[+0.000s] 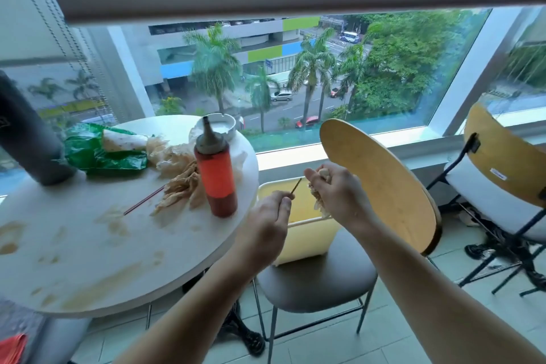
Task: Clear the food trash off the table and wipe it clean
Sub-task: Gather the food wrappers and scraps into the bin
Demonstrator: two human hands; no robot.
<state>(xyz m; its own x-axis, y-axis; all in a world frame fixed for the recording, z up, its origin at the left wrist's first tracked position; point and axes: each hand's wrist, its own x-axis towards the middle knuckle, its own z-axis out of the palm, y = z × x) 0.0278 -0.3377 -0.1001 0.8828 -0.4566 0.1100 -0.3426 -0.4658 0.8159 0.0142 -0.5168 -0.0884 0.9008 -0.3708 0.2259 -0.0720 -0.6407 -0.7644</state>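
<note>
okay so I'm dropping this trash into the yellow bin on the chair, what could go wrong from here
1. The yellow bin sits near the chair seat's edge; a knock might tip it.
2. The left hand pinches only the thin stick's end; it may miss the bin.
3. Reaching back, a forearm could topple the sauce bottle.
</note>
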